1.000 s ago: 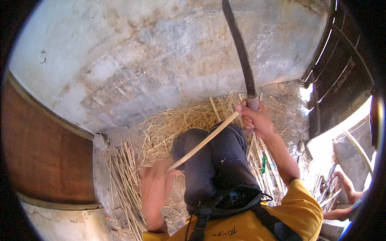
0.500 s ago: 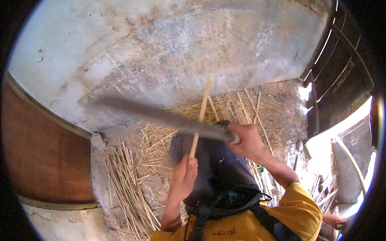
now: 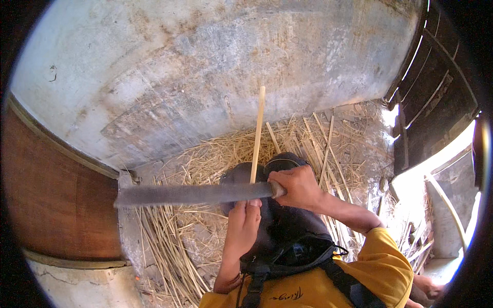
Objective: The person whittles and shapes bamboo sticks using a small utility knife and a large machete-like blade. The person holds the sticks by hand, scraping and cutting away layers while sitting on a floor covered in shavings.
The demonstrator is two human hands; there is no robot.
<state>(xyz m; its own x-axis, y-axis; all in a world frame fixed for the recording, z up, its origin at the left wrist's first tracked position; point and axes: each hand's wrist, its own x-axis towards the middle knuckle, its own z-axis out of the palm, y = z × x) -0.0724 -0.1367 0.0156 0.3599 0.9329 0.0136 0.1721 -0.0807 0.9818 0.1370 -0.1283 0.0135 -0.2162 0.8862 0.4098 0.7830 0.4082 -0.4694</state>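
A long pale strip of split bamboo (image 3: 258,131) points up and away from me, with its near end pinched in my left hand (image 3: 242,226). Closed round a short handle, my right hand (image 3: 298,187) holds a machete (image 3: 195,194). Its broad dark blade lies almost level, reaching out to the left. The blade crosses the strip just above my left fingertips and hides that part of it. Whether the edge bites into the strip I cannot tell. Both hands are over my dark-clad legs (image 3: 290,226).
Curly shavings (image 3: 205,167) litter the floor around my legs. A bundle of thin strips (image 3: 167,246) lies at the left, and more strips (image 3: 328,149) at the right. A stained wall (image 3: 246,66) stands ahead, a brown panel (image 3: 56,190) at left. Part of another person (image 3: 429,287) shows lower right.
The machete has swung from a slant, its tip high at the left, to nearly level and closer to my left hand. My right hand came down and left; the strip stands slightly more upright.
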